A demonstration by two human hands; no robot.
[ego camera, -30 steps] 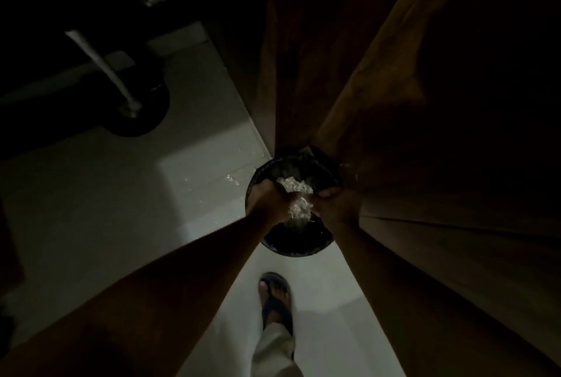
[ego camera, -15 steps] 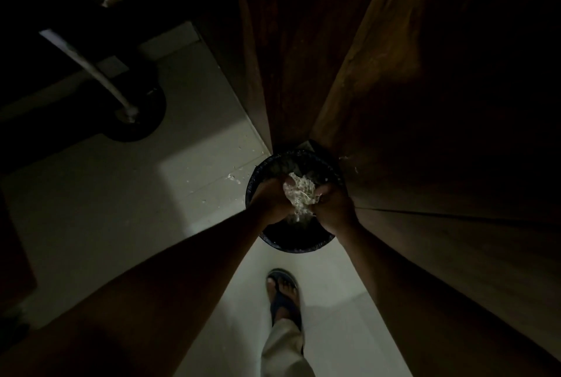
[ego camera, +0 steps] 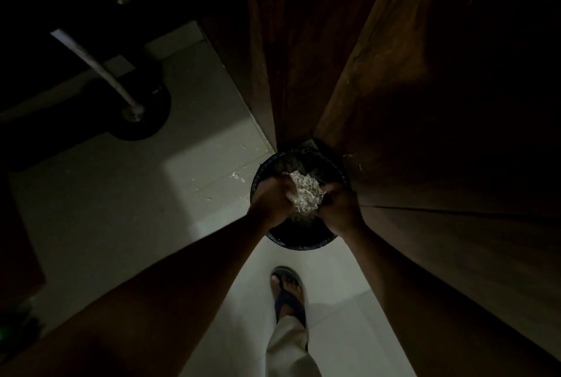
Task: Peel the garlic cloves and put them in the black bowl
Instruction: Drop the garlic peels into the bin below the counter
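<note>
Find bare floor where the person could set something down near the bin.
Bare floor lies left of the bin, below the round stand base. Crowded: wooden panels hug the bin; a sandalled foot stands below.

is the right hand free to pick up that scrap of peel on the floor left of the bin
Probably not yet: the right hand and left hand together cup a clump of garlic peels over the black bin; the scrap lies beyond the left hand.

Pale papery garlic peels [ego camera: 305, 197] bunched between left hand [ego camera: 270, 202] and right hand [ego camera: 340, 209], above round black bin [ego camera: 300, 241] on pale tiled floor [ego camera: 127, 194]; dark wooden cabinet [ego camera: 440, 133] right; sandalled foot [ego camera: 287, 291] nearer.
</note>
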